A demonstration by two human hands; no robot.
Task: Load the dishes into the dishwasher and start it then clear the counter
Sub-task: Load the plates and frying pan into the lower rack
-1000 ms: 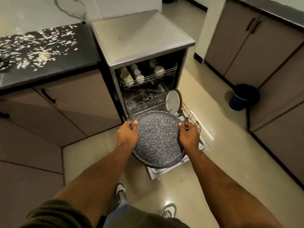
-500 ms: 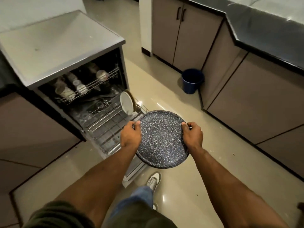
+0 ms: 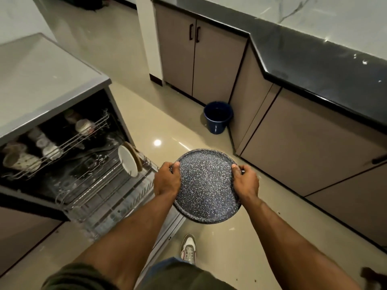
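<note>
The round, dark, white-speckled metal pan (image 3: 206, 186) is held in the air above the floor, just right of the open dishwasher (image 3: 62, 143). It is tilted, far rim higher than near rim, speckled face toward the camera. The left hand (image 3: 167, 179) grips its left rim and the right hand (image 3: 245, 181) grips its right rim, thumbs over the upper face, fingers curled beneath and hidden. The pan lies between the hands; being round, it has no long axis.

The pulled-out lower wire rack (image 3: 100, 197) lies to the left of the pan, so the left hand is nearer to it. In judgement, the coming move carries the pan leftward and stands it on edge in a free slot at the rack's near end.

Count: one pan; two plates upright at the lower rack's far right corner, one white plate (image 3: 127, 162) and one tan plate (image 3: 135, 156) just behind it; several cups (image 3: 21, 160) in the upper rack, number unclear. One blue bucket (image 3: 217, 117) stands on the floor against the cabinets.
</note>
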